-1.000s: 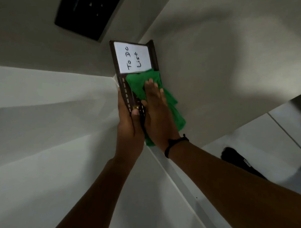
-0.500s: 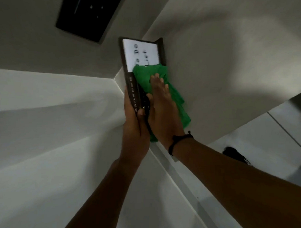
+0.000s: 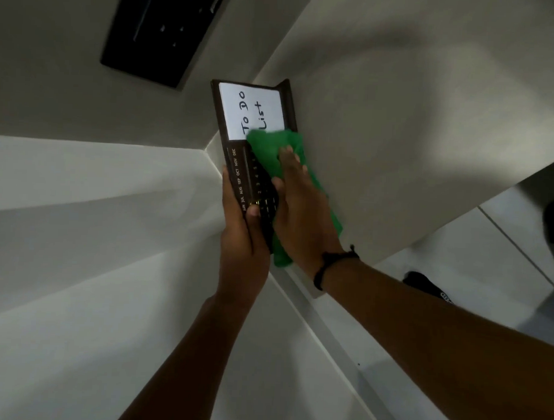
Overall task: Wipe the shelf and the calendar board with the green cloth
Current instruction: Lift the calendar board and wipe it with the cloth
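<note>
My left hand (image 3: 241, 240) is closed on the lower left edge of the board (image 3: 239, 177), thumb lying over the front by the month names and the other fingers hidden behind it. My right hand (image 3: 300, 210) lies flat and spread, fingers straight, pressing the cloth (image 3: 271, 150) against the board's dark lower half; it grips nothing, only pins the cloth under palm and fingers. The cloth's top edge just touches the bottom of the white panel (image 3: 251, 111) lettered "To Do List", and its lower end hangs out below my palm, past the board's bottom edge. More cloth shows to the right of my hand, against the pale wall (image 3: 397, 135) there. The board stands tilted, its right frame edge close to that wall, with little room on that side; whether it touches I cannot tell. To the left the white shelf (image 3: 96, 235) runs off bare and open, its corner meeting the board just above my left hand. Above and left, well apart from the board, a black panel (image 3: 162, 33) sits on the wall. A dark band (image 3: 333, 265) circles my right wrist. Low on the right a dark object (image 3: 430, 287) lies on the floor.
</note>
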